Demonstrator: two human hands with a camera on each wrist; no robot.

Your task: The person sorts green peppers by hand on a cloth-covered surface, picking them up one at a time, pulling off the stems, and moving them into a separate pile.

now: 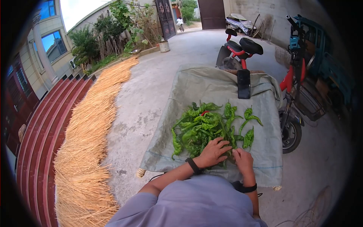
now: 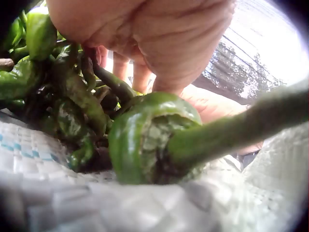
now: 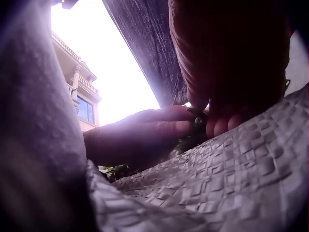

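Note:
Green peppers (image 1: 196, 130) lie heaped on a woven sheet (image 1: 211, 85), with one red pepper (image 1: 204, 113) among them. At the heap's near edge is the left hand (image 1: 212, 153), its fingers spread; in the right wrist view its thumb and finger (image 3: 166, 121) pinch a green pepper (image 3: 198, 124). Close on its right, the right hand (image 1: 243, 160) pinches the same pepper with curled fingers, mostly in shadow in the right wrist view. The left wrist view has a pepper with a thick stem (image 2: 154, 137) close up below the palm.
A black phone (image 1: 244, 84) lies on the sheet's far right part. Behind stands a red scooter (image 1: 236, 51), and another vehicle with a basket (image 1: 308, 100) is at the right. Straw (image 1: 89, 125) covers a strip of ground beside red steps (image 1: 45, 147) at the left.

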